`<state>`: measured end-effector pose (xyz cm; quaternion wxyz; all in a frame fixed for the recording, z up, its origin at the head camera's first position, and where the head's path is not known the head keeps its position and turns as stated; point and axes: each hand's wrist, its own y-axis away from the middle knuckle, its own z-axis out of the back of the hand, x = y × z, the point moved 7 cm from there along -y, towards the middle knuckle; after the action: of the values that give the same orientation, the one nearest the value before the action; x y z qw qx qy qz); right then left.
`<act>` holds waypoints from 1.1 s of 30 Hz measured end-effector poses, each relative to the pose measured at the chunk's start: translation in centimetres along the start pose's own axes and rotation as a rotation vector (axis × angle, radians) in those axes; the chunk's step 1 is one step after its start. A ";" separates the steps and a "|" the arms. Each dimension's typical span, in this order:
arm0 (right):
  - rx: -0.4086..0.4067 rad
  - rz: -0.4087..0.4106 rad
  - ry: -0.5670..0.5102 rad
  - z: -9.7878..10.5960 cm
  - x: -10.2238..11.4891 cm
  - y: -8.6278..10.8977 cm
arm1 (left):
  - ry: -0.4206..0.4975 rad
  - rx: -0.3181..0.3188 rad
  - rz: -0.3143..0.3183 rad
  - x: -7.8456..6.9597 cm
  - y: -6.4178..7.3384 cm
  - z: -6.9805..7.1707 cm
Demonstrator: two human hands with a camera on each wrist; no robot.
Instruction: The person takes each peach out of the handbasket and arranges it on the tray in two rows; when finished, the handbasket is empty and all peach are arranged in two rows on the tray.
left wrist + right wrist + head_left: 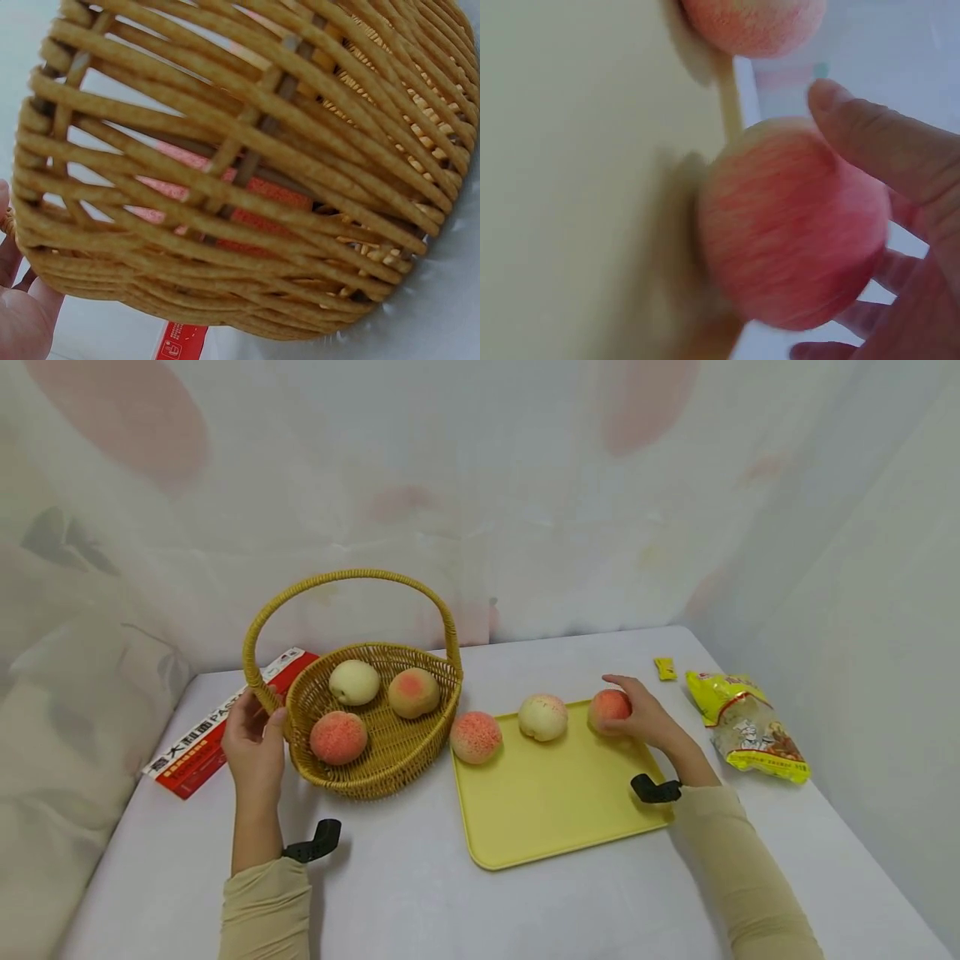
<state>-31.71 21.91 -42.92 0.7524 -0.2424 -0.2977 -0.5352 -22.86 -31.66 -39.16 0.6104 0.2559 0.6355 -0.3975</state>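
My left hand (255, 739) grips the wicker basket (408, 774) at the left foot of its tall handle, thumb in front and fingers behind. Inside the basket lie a pinkish-red peach (339, 738), a pale cream peach (354, 682) and an orange-tinged peach (414, 693). Over the far right corner of the yellow tray (555, 802), my right hand (647, 717) holds a red peach (791, 225), with the thumb on one side and the fingers curled round the other. A cream peach (543, 717) and a speckled pink peach (476, 737) sit along the tray's far edge and left corner.
A red and white pasta box (202, 739) lies behind and left of the basket, partly hidden by it. On the right are a small yellow packet (664, 668) and a yellow clear-windowed food bag (748, 727). Cloth walls close in the table's back and sides.
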 end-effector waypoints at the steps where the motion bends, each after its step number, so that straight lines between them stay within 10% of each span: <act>1: -0.021 0.016 -0.002 0.2 0.5 0.0 | -0.003 0.001 0.000 -0.1 0.0 0.0; 12: -0.114 0.300 -0.186 0.0 12.1 -0.2 | 0.003 -0.009 0.005 -0.4 -0.2 0.5; 20: 0.099 0.401 -0.622 -8.7 21.0 -3.9 | 0.056 -0.024 0.027 0.0 -0.5 0.8; 25: 0.220 0.334 -0.774 -16.3 23.8 -6.8 | 0.070 -0.011 0.011 0.1 -0.2 0.2; 33: 0.273 0.045 -0.592 -23.6 26.7 -8.7 | 0.038 -0.005 -0.035 -0.4 -0.1 -0.2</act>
<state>-28.86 -14.55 -40.30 0.6703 -0.2908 -0.5671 -0.3801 -23.00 -31.49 -38.79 0.5921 0.2506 0.6522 -0.4015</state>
